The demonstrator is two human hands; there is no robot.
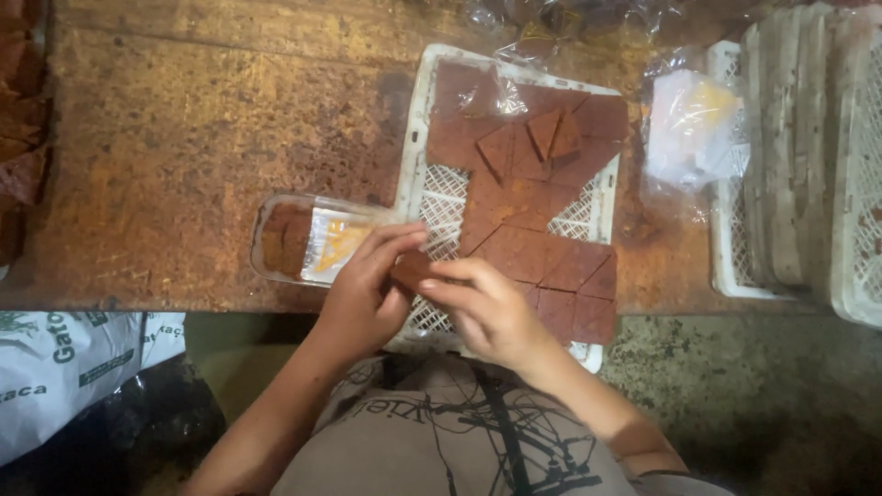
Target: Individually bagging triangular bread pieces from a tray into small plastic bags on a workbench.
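Both my hands meet over the near edge of a white lattice tray that carries several flat reddish-brown pieces. A small brown piece is pinched between my left hand and my right hand. Just left of my left hand lies a clear plastic container on its side, with brown pieces and a yellow-and-white label inside.
Everything rests on a rusty brown tabletop. At the right, stacked white lattice trays stand beside a clear bag with yellow contents. More plastic bags lie at the back. A white printed sack sits low on the left.
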